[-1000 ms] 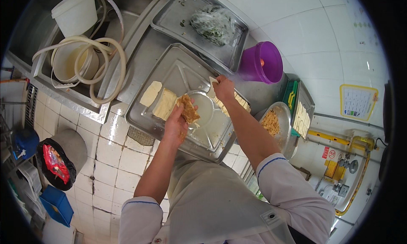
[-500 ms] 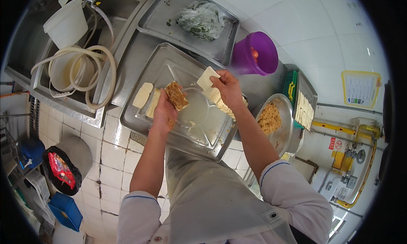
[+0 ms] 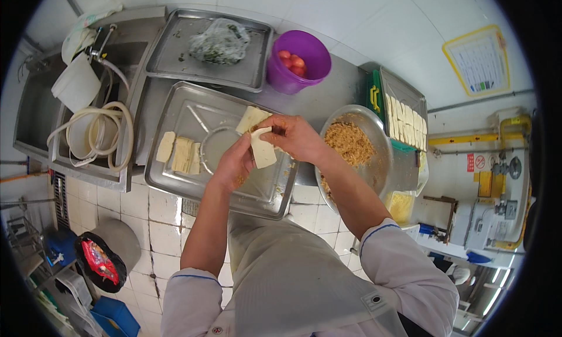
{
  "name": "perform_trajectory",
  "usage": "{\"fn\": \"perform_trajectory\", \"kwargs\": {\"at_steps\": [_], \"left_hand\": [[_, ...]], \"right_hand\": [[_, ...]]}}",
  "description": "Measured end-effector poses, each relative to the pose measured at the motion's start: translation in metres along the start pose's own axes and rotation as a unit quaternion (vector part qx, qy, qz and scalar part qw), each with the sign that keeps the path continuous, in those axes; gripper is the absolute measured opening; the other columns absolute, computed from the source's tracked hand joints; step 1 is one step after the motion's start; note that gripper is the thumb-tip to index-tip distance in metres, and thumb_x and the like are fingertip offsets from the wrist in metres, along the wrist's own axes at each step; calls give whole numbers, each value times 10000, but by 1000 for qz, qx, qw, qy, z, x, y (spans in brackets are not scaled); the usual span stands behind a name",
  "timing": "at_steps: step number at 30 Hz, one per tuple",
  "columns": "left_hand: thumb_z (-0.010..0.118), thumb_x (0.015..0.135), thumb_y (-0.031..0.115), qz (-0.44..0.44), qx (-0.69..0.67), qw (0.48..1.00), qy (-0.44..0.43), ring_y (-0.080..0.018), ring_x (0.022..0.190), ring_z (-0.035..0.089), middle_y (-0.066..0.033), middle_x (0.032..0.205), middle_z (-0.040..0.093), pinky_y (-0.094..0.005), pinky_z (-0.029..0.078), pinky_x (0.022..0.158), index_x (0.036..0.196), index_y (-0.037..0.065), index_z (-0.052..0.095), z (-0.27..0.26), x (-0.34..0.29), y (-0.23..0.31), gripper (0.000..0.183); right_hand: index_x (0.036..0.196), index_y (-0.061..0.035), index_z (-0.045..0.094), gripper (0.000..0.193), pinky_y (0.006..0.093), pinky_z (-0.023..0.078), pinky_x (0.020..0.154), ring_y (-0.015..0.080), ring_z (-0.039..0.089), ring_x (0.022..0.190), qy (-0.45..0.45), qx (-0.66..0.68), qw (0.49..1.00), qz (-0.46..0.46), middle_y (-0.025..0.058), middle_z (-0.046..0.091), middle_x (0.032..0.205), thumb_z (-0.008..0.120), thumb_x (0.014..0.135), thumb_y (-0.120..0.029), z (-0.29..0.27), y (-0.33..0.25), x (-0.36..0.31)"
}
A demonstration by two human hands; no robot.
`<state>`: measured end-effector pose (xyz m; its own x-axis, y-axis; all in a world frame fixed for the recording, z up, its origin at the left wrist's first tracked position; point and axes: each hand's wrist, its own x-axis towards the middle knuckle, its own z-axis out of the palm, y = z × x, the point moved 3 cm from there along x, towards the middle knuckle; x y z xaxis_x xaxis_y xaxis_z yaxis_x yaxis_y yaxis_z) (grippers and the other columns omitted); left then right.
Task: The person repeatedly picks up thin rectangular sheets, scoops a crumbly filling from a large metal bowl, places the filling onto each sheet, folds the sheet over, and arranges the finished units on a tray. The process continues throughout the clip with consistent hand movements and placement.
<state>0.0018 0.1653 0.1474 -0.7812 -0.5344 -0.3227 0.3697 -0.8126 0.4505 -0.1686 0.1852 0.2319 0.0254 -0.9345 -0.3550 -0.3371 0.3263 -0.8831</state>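
Observation:
Over the metal tray (image 3: 154,172), both my hands grip a thin pale rectangular slice (image 3: 264,152). My left hand (image 3: 233,166) holds its left side, with brown crumbs stuck to the fingers. My right hand (image 3: 297,139) pinches its upper edge. Whether brown filling lies behind the slice is hidden. A stack of pale slices (image 3: 250,115) shows in the tray just behind my hands. At the tray's left lie a single slice (image 3: 166,146) and a few pieces side by side (image 3: 182,154).
To the right stands a steel bowl of brown crumbly filling (image 3: 349,142). Beyond it, a tray holds rows of pale slices (image 3: 405,123). At the back are a purple bucket (image 3: 319,59) with red round items and a tray with bagged greens (image 3: 219,41). A sink with a hose (image 3: 126,126) is left.
My right hand has brought the pale slice from beside the stack to my left hand, where they meet. The filling-covered piece in my left hand is now out of sight. The view has shifted rightward.

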Motion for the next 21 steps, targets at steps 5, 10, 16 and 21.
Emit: {"fn": "perform_trajectory", "kwargs": {"at_steps": [5,10,16,21], "left_hand": [[595,1067,165,26,78,996,-43,-198,1308,596,-77,1422,599,-379,498,1078,1563,35,414,70,-3,-56,544],[619,991,3,3,127,991,-48,-229,1319,592,-86,1448,590,-379,481,1094,1593,53,388,142,5,-151,647],[613,984,-13,-136,190,972,0,-234,1272,629,-85,1437,604,-396,516,1073,1565,58,444,230,31,-298,609],[616,979,-4,-180,218,959,-17,-227,1161,675,-96,1307,644,-387,579,939,1486,54,484,271,66,-386,527]], "right_hand": [[1253,-53,689,356,304,560,727,140,629,840,119,-62,984,-120,89,652,1062,797,924,-136,-53,23,-75],[1403,-36,585,525,417,551,944,296,655,1038,231,-51,964,-123,189,638,1223,743,976,-296,-109,90,-177],[1425,21,570,618,444,471,1077,442,616,1248,197,-59,979,16,283,659,1320,447,1084,-479,-161,191,-302],[1321,-11,651,469,449,495,1002,423,647,1162,153,3,987,51,256,681,1268,456,1104,-377,-214,254,-355]]}}
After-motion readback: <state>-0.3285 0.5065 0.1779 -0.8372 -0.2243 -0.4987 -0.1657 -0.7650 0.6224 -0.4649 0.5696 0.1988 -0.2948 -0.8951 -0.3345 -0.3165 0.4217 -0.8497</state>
